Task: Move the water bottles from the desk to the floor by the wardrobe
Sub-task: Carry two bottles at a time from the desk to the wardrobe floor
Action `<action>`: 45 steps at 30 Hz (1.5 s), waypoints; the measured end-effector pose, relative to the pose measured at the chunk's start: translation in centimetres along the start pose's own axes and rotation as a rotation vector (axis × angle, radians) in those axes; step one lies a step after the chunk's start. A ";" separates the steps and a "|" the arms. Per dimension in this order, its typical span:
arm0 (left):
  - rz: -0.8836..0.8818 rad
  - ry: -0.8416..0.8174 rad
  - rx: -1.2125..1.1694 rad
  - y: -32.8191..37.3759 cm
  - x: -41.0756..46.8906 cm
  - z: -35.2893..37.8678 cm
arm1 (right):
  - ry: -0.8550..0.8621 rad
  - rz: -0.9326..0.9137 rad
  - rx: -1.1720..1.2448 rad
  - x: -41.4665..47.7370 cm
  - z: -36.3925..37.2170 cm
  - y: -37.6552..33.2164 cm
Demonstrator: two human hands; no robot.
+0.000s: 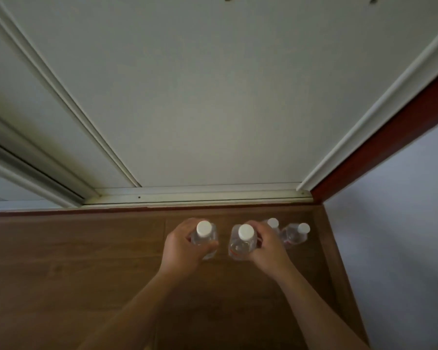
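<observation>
Clear water bottles with white caps stand on the wooden floor (86, 248) in front of the white wardrobe door (200, 97). My left hand (182, 246) is wrapped around one bottle (204, 236), held upright just above or on the floor. My right hand (266, 245) grips a second bottle (242, 242) beside it. Two more bottles stand to the right, one (273, 223) partly hidden behind my right hand, the other (296, 234) near the corner.
The wardrobe's sliding-door track (200, 194) runs along the floor. A red-brown frame (390, 137) edges the wardrobe on the right, with a pale wall (402, 236) beside it. Another sliding panel (23, 109) is at the left.
</observation>
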State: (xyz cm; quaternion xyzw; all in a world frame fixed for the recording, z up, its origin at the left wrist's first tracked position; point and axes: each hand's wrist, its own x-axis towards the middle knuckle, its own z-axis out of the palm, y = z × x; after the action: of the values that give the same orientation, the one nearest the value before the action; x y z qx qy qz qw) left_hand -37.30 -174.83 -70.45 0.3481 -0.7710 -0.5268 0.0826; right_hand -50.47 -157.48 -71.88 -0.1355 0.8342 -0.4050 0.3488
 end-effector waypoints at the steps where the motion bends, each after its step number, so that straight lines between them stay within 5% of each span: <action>1: -0.004 -0.006 0.002 -1.4 0.7 0.8 | 0.007 0.003 -0.004 1.2 0.6 1.3; 26: 0.027 -0.048 0.068 -12.4 8.0 8.7 | 0.006 0.069 -0.092 10.3 5.1 10.3; 45: 0.030 -0.174 0.179 -9.6 7.7 8.1 | -0.023 0.090 -0.084 7.2 4.1 8.6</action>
State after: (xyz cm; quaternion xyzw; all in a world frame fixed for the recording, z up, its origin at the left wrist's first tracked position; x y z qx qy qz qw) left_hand -42.66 -175.47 -84.13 0.2955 -0.8244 -0.4827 -0.0085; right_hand -52.37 -158.07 -83.62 -0.1173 0.8516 -0.3519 0.3704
